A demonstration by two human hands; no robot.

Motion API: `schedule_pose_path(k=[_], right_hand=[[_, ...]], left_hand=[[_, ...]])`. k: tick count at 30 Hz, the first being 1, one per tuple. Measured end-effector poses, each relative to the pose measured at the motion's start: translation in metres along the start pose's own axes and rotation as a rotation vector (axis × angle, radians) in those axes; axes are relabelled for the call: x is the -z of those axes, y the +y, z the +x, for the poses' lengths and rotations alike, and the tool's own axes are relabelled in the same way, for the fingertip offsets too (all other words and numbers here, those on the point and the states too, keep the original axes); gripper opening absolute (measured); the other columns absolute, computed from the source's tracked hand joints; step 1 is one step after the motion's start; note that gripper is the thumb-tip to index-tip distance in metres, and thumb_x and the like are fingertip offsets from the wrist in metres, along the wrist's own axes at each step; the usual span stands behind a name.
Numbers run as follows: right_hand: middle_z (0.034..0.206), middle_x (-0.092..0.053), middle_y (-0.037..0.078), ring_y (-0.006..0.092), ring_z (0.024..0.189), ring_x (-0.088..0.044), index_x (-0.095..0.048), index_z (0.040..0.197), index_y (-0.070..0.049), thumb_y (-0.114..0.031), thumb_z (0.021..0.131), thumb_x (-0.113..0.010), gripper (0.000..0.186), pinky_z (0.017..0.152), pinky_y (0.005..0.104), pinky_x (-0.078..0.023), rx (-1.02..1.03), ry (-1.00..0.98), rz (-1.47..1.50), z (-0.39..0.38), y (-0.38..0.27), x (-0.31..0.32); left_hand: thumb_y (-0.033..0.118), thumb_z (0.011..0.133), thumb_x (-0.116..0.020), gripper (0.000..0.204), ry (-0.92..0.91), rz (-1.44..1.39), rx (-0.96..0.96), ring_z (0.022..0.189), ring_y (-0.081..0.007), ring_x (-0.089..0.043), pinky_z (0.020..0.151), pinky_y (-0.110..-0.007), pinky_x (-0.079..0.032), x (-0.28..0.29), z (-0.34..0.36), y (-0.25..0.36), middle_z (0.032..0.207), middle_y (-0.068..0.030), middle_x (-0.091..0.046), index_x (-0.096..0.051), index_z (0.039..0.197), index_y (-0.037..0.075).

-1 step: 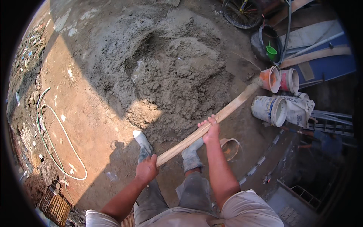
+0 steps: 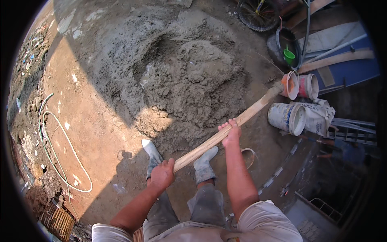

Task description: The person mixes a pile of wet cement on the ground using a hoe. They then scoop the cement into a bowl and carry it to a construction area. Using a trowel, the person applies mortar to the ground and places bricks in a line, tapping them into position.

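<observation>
A long wooden handle [image 2: 209,143] slants from the lower left to the upper right across the ground in front of me. My left hand [image 2: 163,175] is closed round its near end. Farther up the shaft, my right hand [image 2: 231,133] grips it with the fingers wrapped over. The handle's far end, caked with grey mortar, meets or overlaps the side of an orange-and-white bucket [image 2: 287,85]; I cannot make out a tool head there. Beyond the handle spreads a rough heap of wet grey mortar [image 2: 193,80]. My boots [image 2: 204,165] stand at its near edge.
Right of the heap stand a red-and-white bucket [image 2: 309,86], a mortar-smeared white bucket [image 2: 282,117] and a white sack [image 2: 318,117]. A dark tub [image 2: 276,48] with a green dipper [image 2: 289,55] is behind them, near a wheel [image 2: 258,14]. A hose [image 2: 66,141] loops at left.
Both hands and the wooden handle have shifted a little forward and to the right. The handle's far end has moved closer against the orange-and-white bucket.
</observation>
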State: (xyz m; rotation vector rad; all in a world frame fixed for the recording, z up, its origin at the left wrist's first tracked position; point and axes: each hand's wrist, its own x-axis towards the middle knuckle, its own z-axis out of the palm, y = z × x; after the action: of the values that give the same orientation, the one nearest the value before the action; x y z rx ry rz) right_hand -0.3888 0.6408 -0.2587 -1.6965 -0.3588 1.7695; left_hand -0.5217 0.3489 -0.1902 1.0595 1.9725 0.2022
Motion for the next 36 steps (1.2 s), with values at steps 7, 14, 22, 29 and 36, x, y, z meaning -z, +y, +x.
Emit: schedule_pose_path(k=[7, 14, 22, 29, 36], right_hand=[[0.066, -0.052, 0.005, 0.0202, 0.058, -0.055, -0.053, 0.081, -0.008, -0.014, 0.086, -0.063, 0.013, 0.057, 0.0355, -0.050, -0.121, -0.097, -0.077, 0.146, -0.012, 0.001], [0.075, -0.056, 0.009, 0.0239, 0.060, -0.059, -0.051, 0.090, -0.005, -0.004, 0.080, -0.064, 0.017, 0.057, 0.0413, -0.055, -0.478, -0.112, -0.174, -0.064, 0.177, 0.018], [0.086, -0.063, 0.016, 0.0317, 0.079, -0.065, -0.045, 0.109, -0.009, -0.004, 0.080, -0.062, 0.034, 0.083, 0.0535, -0.054, -0.201, -0.485, 0.065, -0.129, 0.043, 0.051], [0.075, -0.053, 0.003, 0.0166, 0.064, -0.053, -0.049, 0.088, -0.010, -0.016, 0.087, -0.058, 0.010, 0.060, 0.0336, -0.048, 0.262, -0.106, 0.071, 0.015, -0.162, 0.051], [0.069, -0.052, 0.006, 0.0224, 0.056, -0.053, -0.048, 0.086, -0.010, -0.015, 0.085, -0.059, 0.013, 0.053, 0.0380, -0.049, -0.518, -0.116, -0.005, 0.023, 0.120, 0.047]], left_hand=[[0.011, 0.080, -0.063, 0.029, -0.001, 0.034, -0.002, 0.084, -0.0395, -0.067, 0.073, -0.050, -0.054, 0.026, 0.076, 0.067, 0.092, -0.0204, -0.064, -0.047, 0.103, 0.006], [0.020, 0.075, -0.070, 0.042, -0.283, 0.067, 0.438, 0.086, -0.0387, -0.067, 0.073, -0.051, -0.054, -0.003, -0.151, -0.034, 0.094, -0.0203, -0.065, -0.046, 0.108, 0.008], [0.020, 0.074, -0.071, 0.033, -0.010, 0.050, 0.108, 0.078, -0.0382, -0.066, 0.066, -0.050, -0.054, -0.027, -0.138, -0.087, 0.088, -0.0161, -0.063, -0.053, 0.100, 0.011], [0.022, 0.076, -0.072, 0.044, -0.149, -0.252, -0.175, 0.084, -0.0400, -0.067, 0.072, -0.051, -0.053, 0.028, -0.004, 0.087, 0.091, -0.0189, -0.067, -0.050, 0.111, 0.009], [0.023, 0.076, -0.072, 0.062, -0.275, -0.225, 0.233, 0.085, -0.0456, -0.066, 0.078, -0.050, -0.054, 0.086, -0.127, 0.070, 0.091, -0.0251, -0.067, -0.045, 0.129, 0.008]])
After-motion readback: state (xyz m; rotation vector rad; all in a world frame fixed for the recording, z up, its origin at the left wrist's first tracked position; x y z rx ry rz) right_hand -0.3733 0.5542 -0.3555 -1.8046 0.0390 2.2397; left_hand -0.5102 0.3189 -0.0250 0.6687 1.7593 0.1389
